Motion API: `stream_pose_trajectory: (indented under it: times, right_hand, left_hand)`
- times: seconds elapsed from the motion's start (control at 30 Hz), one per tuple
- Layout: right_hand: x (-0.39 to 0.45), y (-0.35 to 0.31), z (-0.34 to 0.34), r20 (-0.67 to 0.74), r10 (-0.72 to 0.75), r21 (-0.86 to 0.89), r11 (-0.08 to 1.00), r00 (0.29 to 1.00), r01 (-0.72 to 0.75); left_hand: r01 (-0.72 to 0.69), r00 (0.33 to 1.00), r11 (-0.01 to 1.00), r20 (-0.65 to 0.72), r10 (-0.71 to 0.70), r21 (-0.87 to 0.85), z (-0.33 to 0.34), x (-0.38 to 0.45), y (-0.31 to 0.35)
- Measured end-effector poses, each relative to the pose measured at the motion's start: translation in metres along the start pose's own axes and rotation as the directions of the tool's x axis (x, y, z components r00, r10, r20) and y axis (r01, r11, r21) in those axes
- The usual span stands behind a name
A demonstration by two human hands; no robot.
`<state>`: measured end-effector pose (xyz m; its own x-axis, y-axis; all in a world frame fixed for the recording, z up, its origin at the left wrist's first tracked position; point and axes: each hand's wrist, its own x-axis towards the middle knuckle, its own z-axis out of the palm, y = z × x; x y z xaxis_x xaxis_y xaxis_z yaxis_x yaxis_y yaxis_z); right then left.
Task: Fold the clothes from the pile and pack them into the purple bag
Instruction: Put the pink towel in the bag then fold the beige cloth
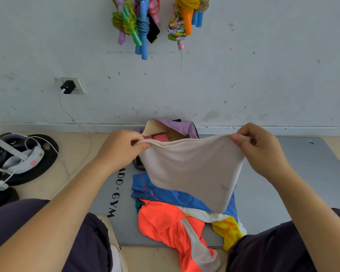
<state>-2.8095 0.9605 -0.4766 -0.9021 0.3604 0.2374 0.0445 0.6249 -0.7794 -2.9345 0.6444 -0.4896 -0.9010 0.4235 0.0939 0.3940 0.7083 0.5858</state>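
I hold a beige garment (pixel 190 169) stretched in the air between both hands. My left hand (pixel 120 146) pinches its left top edge and my right hand (pixel 261 148) pinches its right top edge. Behind it, against the wall, stands the purple bag (pixel 177 125), open, with a pink folded item (pixel 157 137) inside. Below the garment lies the pile on the grey mat (pixel 283 189): a blue piece (pixel 165 195), an orange piece (pixel 165 222), a white piece (pixel 200 213) and a yellow piece (pixel 228 230).
A headset (pixel 16 154) with white cable rests on a dark round stand at the left. A charger (pixel 68 87) sits in the wall socket. Coloured jump ropes (pixel 137 22) hang on the wall. My dark-trousered knees flank the pile.
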Motion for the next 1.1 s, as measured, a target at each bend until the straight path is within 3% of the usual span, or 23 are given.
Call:
stream_pose_trajectory:
  times: [0.1,0.2,0.3,0.4,0.53,0.63,0.8,0.97,1.1]
  right_hand:
    - [0.003,-0.001,-0.006,-0.013,0.040,0.174,0.984,0.999,-0.037]
    - [0.002,0.000,-0.006,0.044,0.097,0.237,0.966,0.994,-0.105]
    - [-0.001,-0.003,-0.007,0.097,0.138,0.322,0.933,0.986,-0.162]
    - [-0.002,-0.006,-0.011,0.068,0.170,0.354,0.917,0.983,-0.183]
    - [-0.003,-0.010,-0.008,0.032,0.197,0.354,0.914,0.980,-0.196]
    - [-0.003,-0.009,-0.004,0.069,0.217,0.300,0.926,0.974,-0.228]
    - [-0.015,-0.017,0.015,0.329,0.184,0.185,0.949,0.926,-0.255]
    - [-0.030,-0.035,0.033,0.569,0.056,0.235,0.945,0.821,-0.228]
    - [-0.037,-0.043,0.038,0.637,-0.019,0.301,0.927,0.770,-0.226]
  left_hand:
    - [0.000,0.994,0.856,-0.091,-0.055,-0.517,-0.007,0.003,0.004]
    - [0.037,0.987,0.746,-0.091,-0.131,-0.664,-0.007,0.004,0.005]
    - [0.045,0.981,0.726,-0.107,-0.162,-0.686,-0.008,0.000,0.010]
    - [0.018,0.950,0.722,-0.214,-0.229,-0.692,-0.011,-0.001,0.014]
    - [0.069,0.924,0.799,-0.263,-0.277,-0.597,-0.010,-0.001,0.011]
    - [0.196,0.946,0.854,-0.136,-0.293,-0.481,-0.008,0.000,0.006]
    - [0.280,0.955,0.764,0.084,-0.286,-0.582,0.011,-0.004,0.024]
    - [0.241,0.970,0.813,0.143,-0.194,-0.530,0.031,-0.016,0.051]
    - [0.279,0.959,0.736,0.216,-0.183,-0.617,0.035,-0.021,0.066]
